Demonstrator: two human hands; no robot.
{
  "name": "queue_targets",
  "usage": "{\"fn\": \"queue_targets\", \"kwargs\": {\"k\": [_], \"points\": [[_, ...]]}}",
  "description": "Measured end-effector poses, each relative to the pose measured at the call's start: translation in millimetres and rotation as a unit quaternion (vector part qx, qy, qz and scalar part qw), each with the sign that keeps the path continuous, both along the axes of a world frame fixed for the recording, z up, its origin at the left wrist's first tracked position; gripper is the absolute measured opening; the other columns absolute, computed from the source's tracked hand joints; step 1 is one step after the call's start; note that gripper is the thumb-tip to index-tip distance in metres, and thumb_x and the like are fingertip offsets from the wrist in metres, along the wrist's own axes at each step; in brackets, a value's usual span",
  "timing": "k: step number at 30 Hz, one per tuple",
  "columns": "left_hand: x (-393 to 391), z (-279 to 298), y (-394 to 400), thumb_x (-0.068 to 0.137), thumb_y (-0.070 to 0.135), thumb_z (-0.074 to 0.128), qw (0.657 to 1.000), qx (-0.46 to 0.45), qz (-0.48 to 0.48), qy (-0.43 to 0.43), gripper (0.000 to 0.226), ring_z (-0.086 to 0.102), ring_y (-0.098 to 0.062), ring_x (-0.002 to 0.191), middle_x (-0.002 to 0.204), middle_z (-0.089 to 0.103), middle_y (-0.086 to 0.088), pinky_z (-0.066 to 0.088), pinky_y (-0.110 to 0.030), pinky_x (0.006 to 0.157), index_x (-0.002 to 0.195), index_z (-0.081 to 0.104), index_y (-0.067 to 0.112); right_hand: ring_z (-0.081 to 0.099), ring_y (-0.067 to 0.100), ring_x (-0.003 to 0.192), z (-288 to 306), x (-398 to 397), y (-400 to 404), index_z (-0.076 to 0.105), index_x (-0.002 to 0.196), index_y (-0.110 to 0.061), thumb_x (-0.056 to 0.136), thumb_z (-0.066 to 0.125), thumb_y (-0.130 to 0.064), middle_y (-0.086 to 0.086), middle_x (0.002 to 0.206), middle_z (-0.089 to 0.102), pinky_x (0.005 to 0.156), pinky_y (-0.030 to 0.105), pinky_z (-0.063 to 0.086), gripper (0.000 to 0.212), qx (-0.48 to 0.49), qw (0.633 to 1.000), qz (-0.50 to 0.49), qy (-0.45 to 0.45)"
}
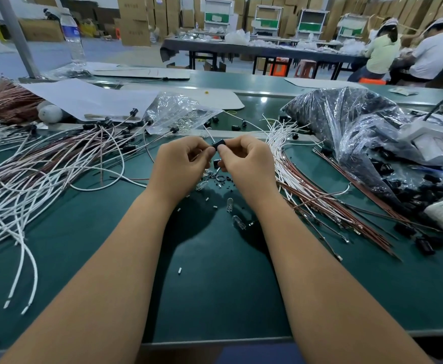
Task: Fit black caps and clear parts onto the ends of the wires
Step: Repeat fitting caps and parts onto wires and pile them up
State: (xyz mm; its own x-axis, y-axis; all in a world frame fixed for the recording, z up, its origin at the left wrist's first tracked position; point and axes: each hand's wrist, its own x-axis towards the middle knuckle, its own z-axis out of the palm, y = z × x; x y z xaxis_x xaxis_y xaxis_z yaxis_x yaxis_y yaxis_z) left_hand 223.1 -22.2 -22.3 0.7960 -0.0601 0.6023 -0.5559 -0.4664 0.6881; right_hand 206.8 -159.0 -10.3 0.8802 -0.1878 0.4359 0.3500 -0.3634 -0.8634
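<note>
Both hands are pinching one black cap [218, 145] mid-air over the green tabletop [215, 285], left hand [181, 164] and right hand [246, 164] fingertip-tight, so I'd keep it square and push the wire straight in.

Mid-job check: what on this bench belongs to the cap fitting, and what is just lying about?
Job: black cap pinched by left hand and right hand; white wires; clear bulbs; bag of caps.
Lying about: water bottle; paper sheet.

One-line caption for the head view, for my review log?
Both hands, left hand and right hand, pinch a black cap above the green table.
</note>
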Motion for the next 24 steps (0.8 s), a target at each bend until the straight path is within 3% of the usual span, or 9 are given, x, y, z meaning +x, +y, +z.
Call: {"fn": "queue_targets", "kwargs": {"k": [6,11,14,18,21,24], "points": [[-1,3,-1,0.088,0.017,0.067,1.000,0.013,-0.011,0.017,0.008,0.060,-0.010,0.069,0.075,0.065,0.002,0.047,-0.021,0.066,0.087,0.064,0.009,0.069,0.022,0.074,0,0,-1,0.071,0.089,-0.004,0.085,0.071,-0.012,0.006,0.077,0.071,0.074,0.047,0.056,0.009,-0.022,1.000,-0.009,-0.013],[-2,8,0,0.084,0.006,0.071,0.995,-0.039,-0.052,0.071,0.007,0.056,-0.016,0.066,0.077,0.067,-0.015,0.048,-0.024,0.062,0.087,0.068,0.002,0.068,0.023,0.072,-1,2,-2,0.070,0.089,-0.003,0.084,0.072,-0.011,0.006,0.077,0.071,0.073,0.047,0.056,0.009,-0.034,0.999,-0.011,-0.019],[-2,10,1,0.083,0.001,0.070,0.991,-0.069,-0.065,0.098,0.005,0.053,-0.017,0.064,0.074,0.063,-0.015,0.044,-0.020,0.058,0.086,0.068,0.006,0.068,0.023,0.072,-1,3,-2,0.070,0.088,-0.004,0.084,0.072,-0.011,0.006,0.076,0.070,0.073,0.047,0.056,0.008,-0.025,1.000,-0.011,-0.014],[-1,11,3,0.084,-0.004,0.066,0.985,-0.085,-0.086,0.123,0.023,0.048,-0.020,0.067,0.068,0.060,-0.013,0.039,-0.028,0.061,0.080,0.068,0.018,0.068,0.022,0.073,-2,4,-2,0.069,0.090,-0.007,0.084,0.072,-0.013,0.005,0.078,0.070,0.075,0.045,0.056,0.009,-0.034,0.999,-0.011,-0.010],[0,9,5,0.087,-0.001,0.064,0.986,-0.102,-0.059,0.119,0.016,0.049,-0.017,0.060,0.067,0.057,-0.013,0.041,-0.026,0.061,0.086,0.067,0.014,0.064,0.014,0.067,-3,4,-1,0.069,0.087,-0.010,0.086,0.071,-0.019,-0.002,0.073,0.067,0.071,0.036,0.055,0.009,-0.074,0.997,-0.008,-0.018],[3,6,6,0.091,0.003,0.061,0.989,-0.095,-0.020,0.113,0.008,0.052,-0.003,0.051,0.066,0.058,-0.002,0.046,-0.015,0.056,0.093,0.064,0.010,0.054,-0.001,0.056,-5,4,-1,0.069,0.077,-0.018,0.084,0.072,-0.020,-0.011,0.064,0.062,0.060,0.019,0.043,0.007,-0.154,0.987,0.048,-0.004]]}}
